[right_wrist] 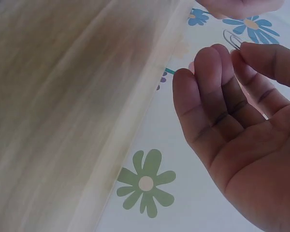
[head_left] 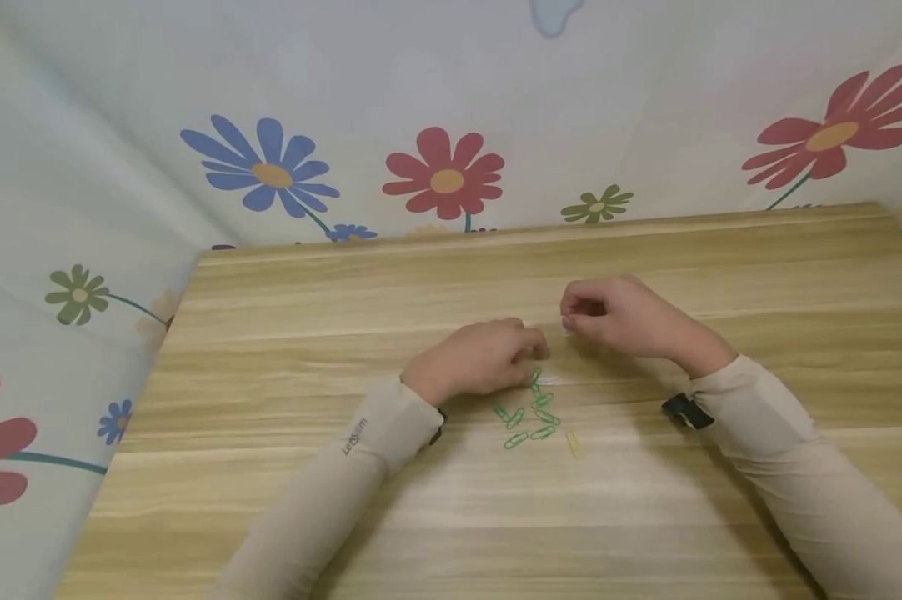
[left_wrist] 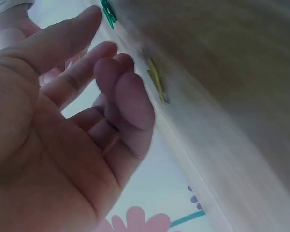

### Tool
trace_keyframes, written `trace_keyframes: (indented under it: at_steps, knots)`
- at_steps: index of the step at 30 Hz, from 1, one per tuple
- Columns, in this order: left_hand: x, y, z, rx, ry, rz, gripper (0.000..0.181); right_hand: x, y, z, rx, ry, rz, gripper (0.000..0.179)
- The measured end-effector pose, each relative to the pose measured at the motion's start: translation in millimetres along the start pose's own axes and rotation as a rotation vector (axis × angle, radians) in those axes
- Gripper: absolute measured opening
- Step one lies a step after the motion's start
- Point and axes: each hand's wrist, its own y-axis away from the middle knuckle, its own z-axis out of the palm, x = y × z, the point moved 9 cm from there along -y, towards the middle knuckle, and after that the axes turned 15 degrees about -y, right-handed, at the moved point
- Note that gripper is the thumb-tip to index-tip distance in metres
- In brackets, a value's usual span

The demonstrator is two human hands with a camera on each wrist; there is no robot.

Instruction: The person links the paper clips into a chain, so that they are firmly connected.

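Silver wire, bent into a slim looped paperclip (right_wrist: 232, 39), juts from the fingertips of your right hand (head_left: 631, 317): thumb and index finger pinch one end, and the rounded loop at the other points free. That hand's remaining fingers curve loosely and show nothing in them. Your left hand (head_left: 475, 358) is well apart from that clip, its fingers half bent, its thumb clear of them, and nothing visible in its grasp. It lies just beside the upper part of a loose scatter of green, oval wire paperclips (head_left: 544, 432); whether its fingertips touch any, you cannot tell. Near the upper ones lies a white, narrow paperclip (head_left: 547, 381), and to their lower right a yellow, slim paperclip (head_left: 573, 444), all on the light wood-grained tabletop (head_left: 271, 375).

Expect each clip to weigh almost nothing, with stiff, springy wire, smooth enough to twist in a slack pinch. It should not break easily, but prying may splay its loops. Pinch the flat faces near one end, leaving the other loop clear. Those lying flat probably need a fingernail under an edge, and overlapping green ones could snag.
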Motion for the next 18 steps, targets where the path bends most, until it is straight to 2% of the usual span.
trace_keyframes:
  at_steps: [8, 15, 18]
  knots:
    - [5.9, -1.7, -1.7, 0.017, -0.038, 0.016, 0.027, -2.0, 1.7, -8.3, 0.067, -0.125, 0.022, 0.008]
    - [1.2, -3.8, 0.9, -0.009, -0.048, -0.012, 0.025, 0.5, 2.2, -9.6, 0.085, -0.218, 0.059, 0.005]
    - [-2.9, -5.8, 0.0, -0.002, -0.041, -0.01, 0.016, 2.0, 1.6, -9.1, 0.084, -0.218, 0.059, 0.004]
